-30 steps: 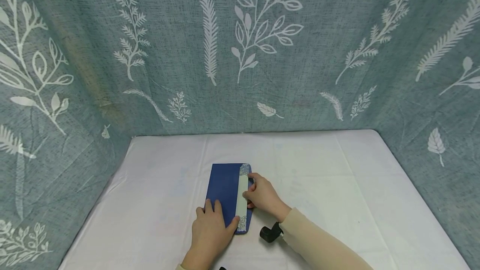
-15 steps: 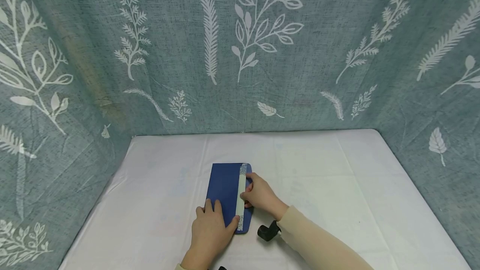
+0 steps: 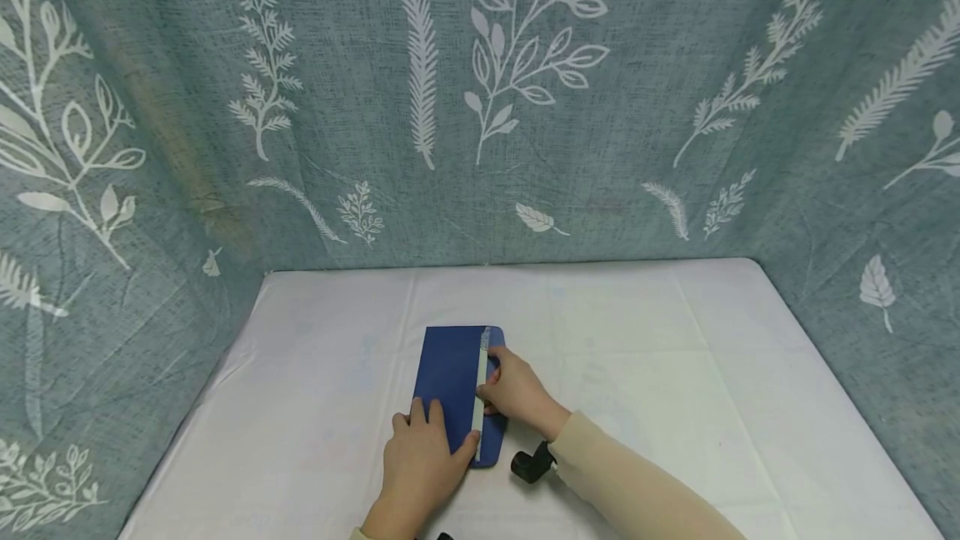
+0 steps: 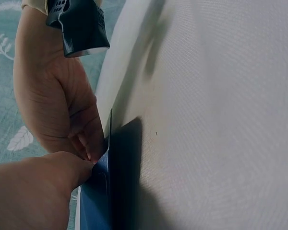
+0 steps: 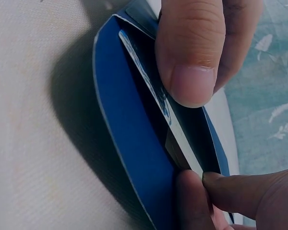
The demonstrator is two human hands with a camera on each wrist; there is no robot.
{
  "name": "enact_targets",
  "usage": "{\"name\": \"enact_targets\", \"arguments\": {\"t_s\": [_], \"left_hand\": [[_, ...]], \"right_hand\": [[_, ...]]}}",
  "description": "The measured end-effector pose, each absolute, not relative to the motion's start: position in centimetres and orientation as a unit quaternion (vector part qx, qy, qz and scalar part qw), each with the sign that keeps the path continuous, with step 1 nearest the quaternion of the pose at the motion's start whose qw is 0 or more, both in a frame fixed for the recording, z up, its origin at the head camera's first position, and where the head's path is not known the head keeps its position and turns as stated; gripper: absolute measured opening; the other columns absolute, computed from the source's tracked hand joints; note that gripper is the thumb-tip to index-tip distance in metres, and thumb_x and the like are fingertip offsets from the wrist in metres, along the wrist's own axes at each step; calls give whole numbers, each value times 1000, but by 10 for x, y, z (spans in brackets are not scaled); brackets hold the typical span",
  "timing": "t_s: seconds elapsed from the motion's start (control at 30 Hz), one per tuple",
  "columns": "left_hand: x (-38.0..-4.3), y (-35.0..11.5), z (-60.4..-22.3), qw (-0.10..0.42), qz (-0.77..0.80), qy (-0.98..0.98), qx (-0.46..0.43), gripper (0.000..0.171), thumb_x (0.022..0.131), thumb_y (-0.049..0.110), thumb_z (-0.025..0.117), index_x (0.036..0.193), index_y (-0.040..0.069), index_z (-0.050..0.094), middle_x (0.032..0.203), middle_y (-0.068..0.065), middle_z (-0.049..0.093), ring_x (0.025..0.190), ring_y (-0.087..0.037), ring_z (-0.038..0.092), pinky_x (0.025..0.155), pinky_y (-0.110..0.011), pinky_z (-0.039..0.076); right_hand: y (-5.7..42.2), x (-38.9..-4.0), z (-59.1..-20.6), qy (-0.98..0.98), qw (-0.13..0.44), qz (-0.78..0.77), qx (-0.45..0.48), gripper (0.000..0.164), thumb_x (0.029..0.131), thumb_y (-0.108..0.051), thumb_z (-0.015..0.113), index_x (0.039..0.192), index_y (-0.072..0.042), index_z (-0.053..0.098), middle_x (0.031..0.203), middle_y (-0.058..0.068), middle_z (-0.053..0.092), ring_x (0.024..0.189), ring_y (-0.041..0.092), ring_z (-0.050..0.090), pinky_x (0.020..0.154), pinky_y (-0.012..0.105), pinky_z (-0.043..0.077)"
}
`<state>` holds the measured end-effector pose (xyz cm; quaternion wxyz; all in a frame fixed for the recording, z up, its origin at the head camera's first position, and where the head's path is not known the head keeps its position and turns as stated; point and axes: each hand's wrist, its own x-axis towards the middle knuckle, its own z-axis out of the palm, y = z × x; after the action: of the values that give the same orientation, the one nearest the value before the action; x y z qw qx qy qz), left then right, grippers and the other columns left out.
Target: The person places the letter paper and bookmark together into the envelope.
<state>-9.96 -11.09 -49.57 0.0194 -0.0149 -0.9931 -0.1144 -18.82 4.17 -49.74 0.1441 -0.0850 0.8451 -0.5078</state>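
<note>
A dark blue envelope (image 3: 450, 365) lies on the table, its rounded flap opened out to the right. Into its mouth goes a pale card (image 3: 480, 417) with blue patterned ends; only a narrow strip shows. My right hand (image 3: 521, 394) pinches the card's outer edge between thumb and fingers. My left hand (image 3: 422, 458) rests on the lower part of the envelope, fingers spread, thumb along the mouth. In the right wrist view that thumb (image 5: 194, 52) presses near one end of the mouth, and the card (image 5: 185, 139) stands between flap and pocket.
A white cloth covers the table (image 3: 660, 373). Green-grey curtains (image 3: 337, 107) with white leaf prints surround its back and sides. A black wrist camera (image 3: 531, 465) hangs under the right sleeve (image 3: 622, 473), just above the cloth.
The card has slid left, deeper into the envelope, so its visible strip is narrower. My right hand has moved left with it. My left hand and the envelope stay almost still.
</note>
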Motion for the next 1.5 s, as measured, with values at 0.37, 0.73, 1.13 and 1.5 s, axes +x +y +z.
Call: {"name": "enact_targets", "arguments": {"t_s": [0.37,0.73,1.13,1.5], "left_hand": [[-100,-111,-496,23,-114,-993,-15,83,83,61,62,126,-10,57,129,-34,49,107,-50,47,67,-54,51],[-99,-109,-495,29,-115,-993,-14,83,82,59,64,126,-11,56,128,-35,49,108,-50,47,67,-54,51],[-98,-106,-496,37,-105,-993,-23,83,81,58,65,125,-12,57,127,-38,49,106,-52,48,64,-53,52],[-97,-105,-496,48,-100,-993,-28,83,81,57,66,123,-13,57,125,-39,49,106,-53,48,63,-53,52]], "right_hand": [[38,-191,-495,863,145,-476,-89,66,86,-1,68,142,9,36,66,4,60,50,15,63,53,27,50],[39,-191,-492,862,162,-470,-100,64,88,0,65,143,8,35,66,3,62,52,16,64,58,27,50],[40,-192,-492,850,181,-482,-106,65,85,7,61,145,7,34,68,7,60,54,19,65,53,28,51],[39,-194,-494,836,203,-500,-98,64,86,11,55,146,4,34,69,10,59,50,15,61,52,29,53]]}}
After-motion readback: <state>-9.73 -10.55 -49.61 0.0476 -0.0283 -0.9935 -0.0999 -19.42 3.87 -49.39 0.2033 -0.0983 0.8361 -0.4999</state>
